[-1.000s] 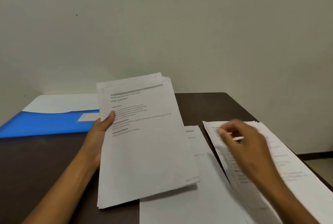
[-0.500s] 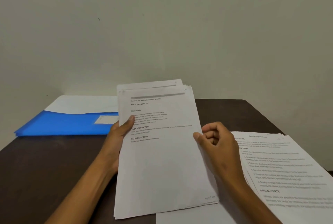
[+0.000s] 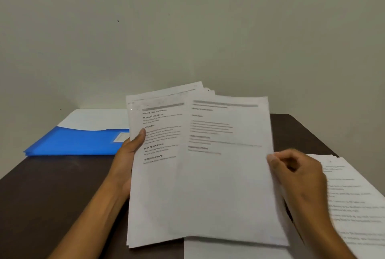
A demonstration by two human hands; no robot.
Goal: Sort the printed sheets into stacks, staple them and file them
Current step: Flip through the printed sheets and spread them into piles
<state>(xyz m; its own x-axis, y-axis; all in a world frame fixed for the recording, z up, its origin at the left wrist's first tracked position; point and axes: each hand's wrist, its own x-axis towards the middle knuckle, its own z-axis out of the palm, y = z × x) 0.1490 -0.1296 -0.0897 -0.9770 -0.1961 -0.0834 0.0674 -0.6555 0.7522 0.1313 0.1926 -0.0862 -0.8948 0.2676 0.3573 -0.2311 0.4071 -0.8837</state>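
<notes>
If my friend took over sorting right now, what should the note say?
Left hand grips the white printed paper stack, held above the dark brown table. Right hand pinches the top printed sheet by its right edge, pulled aside. One sorted pile of printed pages lies at right, a loose sheet near the front. Blue plastic folder waits at left. Sorting is unfinished; stapling and filing remain; no stapler visible.

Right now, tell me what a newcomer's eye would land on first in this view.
First, the single printed sheet at centre, pinched at its right edge by the right hand and drawn sideways off the sheaf of sheets that the left hand holds up. Next, the bright blue folder lying at the back left of the dark table, and a stack of printed pages at the right.
</notes>
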